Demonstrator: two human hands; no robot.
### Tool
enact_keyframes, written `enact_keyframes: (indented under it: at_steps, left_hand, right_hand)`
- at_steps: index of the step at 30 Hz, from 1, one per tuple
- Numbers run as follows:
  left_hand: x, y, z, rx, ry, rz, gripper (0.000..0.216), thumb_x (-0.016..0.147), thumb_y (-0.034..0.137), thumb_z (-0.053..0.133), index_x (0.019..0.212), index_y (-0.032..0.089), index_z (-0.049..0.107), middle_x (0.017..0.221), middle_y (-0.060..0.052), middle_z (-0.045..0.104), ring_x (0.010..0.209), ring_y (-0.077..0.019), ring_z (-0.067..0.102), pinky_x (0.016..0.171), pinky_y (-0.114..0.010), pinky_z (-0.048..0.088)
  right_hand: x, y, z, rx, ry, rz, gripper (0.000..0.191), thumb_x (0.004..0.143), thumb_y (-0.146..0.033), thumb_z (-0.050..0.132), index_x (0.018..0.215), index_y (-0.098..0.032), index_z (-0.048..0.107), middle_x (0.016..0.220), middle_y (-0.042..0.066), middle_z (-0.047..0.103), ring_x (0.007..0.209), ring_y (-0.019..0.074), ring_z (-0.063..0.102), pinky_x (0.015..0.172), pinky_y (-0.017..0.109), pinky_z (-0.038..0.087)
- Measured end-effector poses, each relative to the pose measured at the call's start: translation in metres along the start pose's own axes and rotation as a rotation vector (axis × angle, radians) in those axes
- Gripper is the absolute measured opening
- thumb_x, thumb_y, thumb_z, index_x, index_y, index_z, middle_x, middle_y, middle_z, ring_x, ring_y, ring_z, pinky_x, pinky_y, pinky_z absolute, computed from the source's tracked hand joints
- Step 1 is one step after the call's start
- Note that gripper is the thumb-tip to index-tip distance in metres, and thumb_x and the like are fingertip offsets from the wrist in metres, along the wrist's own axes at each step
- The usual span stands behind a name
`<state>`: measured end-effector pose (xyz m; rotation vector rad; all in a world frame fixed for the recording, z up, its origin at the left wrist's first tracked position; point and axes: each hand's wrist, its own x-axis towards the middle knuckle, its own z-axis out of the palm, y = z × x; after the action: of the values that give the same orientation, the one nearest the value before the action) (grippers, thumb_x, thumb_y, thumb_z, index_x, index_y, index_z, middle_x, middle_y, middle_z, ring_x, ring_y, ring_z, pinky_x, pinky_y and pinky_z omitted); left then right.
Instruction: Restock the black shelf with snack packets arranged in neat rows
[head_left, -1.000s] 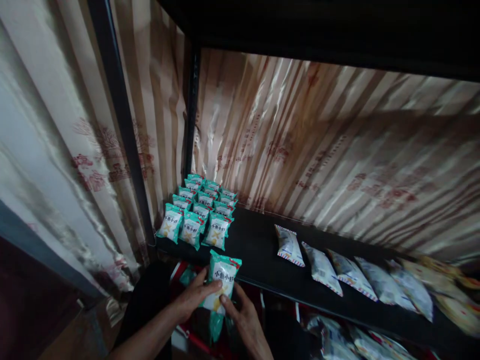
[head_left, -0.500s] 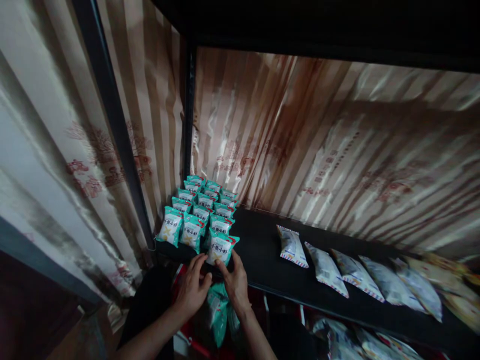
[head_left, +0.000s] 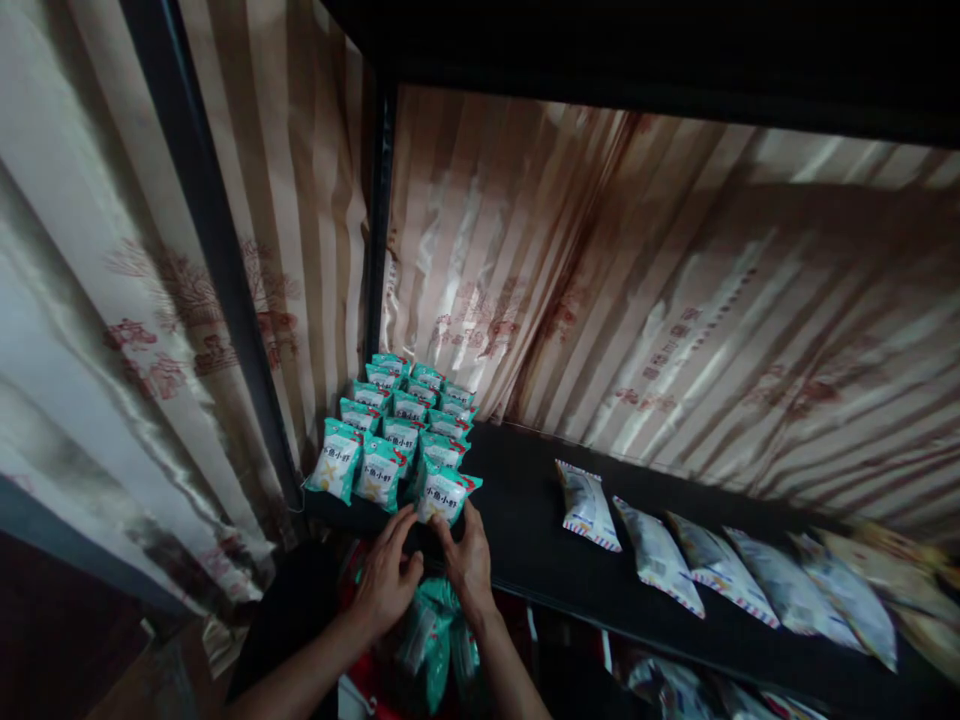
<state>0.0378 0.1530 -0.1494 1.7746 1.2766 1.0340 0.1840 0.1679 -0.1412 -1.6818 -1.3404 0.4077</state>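
Lifted a second ago, the teal snack packet point(head_left: 445, 496) now stands on the black shelf point(head_left: 525, 520) (front of the right-hand row of teal packets point(head_left: 397, 425)), left hand point(head_left: 388, 578) and right hand point(head_left: 468, 560) pinching its lower edge.

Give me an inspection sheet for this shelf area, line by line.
Surface: black shelf, dim light.
Job's things: teal snack packets stand in rows at the shelf's left end; front packet at the edge.
Clutter: white packets lie in a row to the right; more teal packets below the shelf.
Grips: left hand and right hand both touch the front packet's base; whether closed on it, unclear.
Cables: nothing seen.
Surroundings: striped curtain behind, black shelf post.
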Motion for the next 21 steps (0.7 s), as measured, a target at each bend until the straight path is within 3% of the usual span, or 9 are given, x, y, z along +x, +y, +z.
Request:
enact_keyframes:
  at_steps: [6,13,21]
  left_hand:
    - [0.003,-0.001,-0.001,0.035,0.020,0.034,0.047,0.081,0.021,0.040,0.128,0.019,0.048,0.139,-0.010,0.044,0.126,-0.0211,0.045,0.086,-0.030,0.054]
    - [-0.002,-0.007,0.001,0.266,0.083,0.166,0.046,0.084,0.021,0.040,0.129,0.014,0.047,0.133,-0.013,0.050,0.125,-0.0235,0.047,0.103,-0.040,0.042]
    - [-0.003,-0.010,0.006,0.355,0.123,0.249,0.046,0.083,0.016,0.040,0.128,0.014,0.049,0.129,-0.013,0.053,0.121,-0.0215,0.050,0.101,-0.035,0.045]
  right_hand:
    - [-0.005,0.001,0.000,0.011,-0.040,-0.043,0.044,0.079,-0.045,0.054,0.113,-0.016,0.058,0.101,0.011,0.064,0.095,0.0246,0.061,0.085,0.037,0.048]
    - [-0.003,0.004,0.007,0.007,-0.029,-0.024,0.046,0.080,-0.046,0.054,0.113,-0.015,0.057,0.102,0.012,0.063,0.097,0.0256,0.060,0.086,0.039,0.048]
    - [-0.005,0.008,0.014,0.046,-0.018,-0.054,0.043,0.081,-0.045,0.055,0.114,-0.018,0.056,0.107,0.011,0.063,0.103,0.0247,0.058,0.091,0.040,0.047]
